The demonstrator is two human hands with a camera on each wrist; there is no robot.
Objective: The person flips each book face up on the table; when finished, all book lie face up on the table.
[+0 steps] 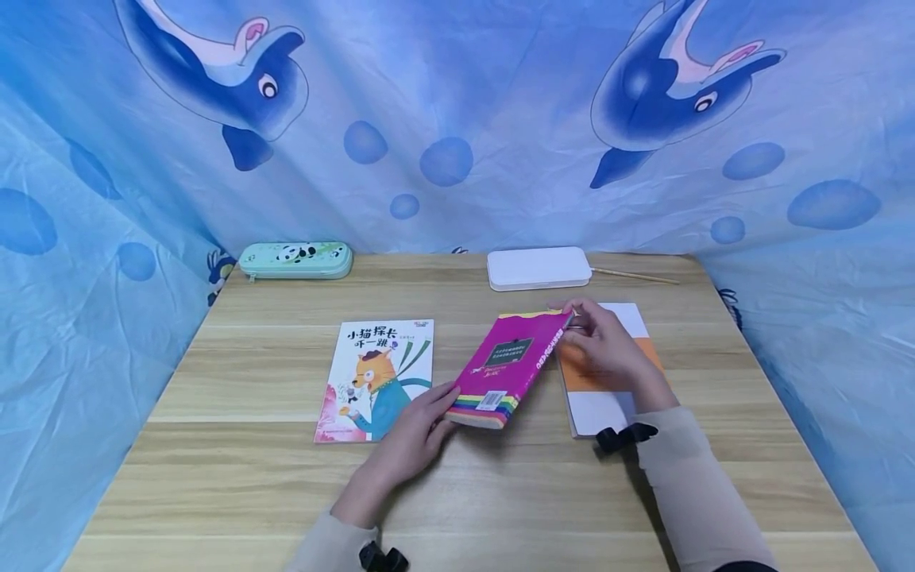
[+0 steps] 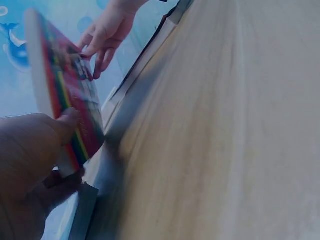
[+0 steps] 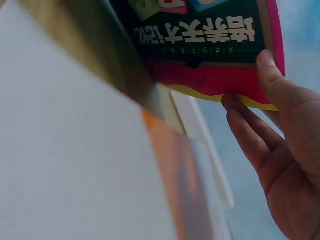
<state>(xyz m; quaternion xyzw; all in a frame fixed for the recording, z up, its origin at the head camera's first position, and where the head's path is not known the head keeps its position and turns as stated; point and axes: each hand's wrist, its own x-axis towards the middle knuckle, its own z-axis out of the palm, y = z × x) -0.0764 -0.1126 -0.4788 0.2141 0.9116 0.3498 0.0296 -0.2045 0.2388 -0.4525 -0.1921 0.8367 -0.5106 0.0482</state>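
Note:
A magenta book (image 1: 509, 357) with rainbow stripes along its bottom is held tilted above the table between both hands. My left hand (image 1: 411, 437) grips its lower left corner, thumb on one cover, as the left wrist view shows. At the upper right corner my right hand (image 1: 608, 345) pinches it; in the right wrist view the thumb lies on the dark green cover side (image 3: 200, 35). To the left lies a picture book with a cartoon cat (image 1: 382, 389), flat on the table. A white and orange book (image 1: 600, 405) lies under my right hand and forearm.
At the table's back edge lie a mint green pencil case (image 1: 296, 260) with a panda and a white case (image 1: 539, 268). A thin stick (image 1: 636, 276) extends right from the white case. Blue dolphin-print cloth (image 1: 457, 95) hangs around the wooden table (image 1: 236, 477).

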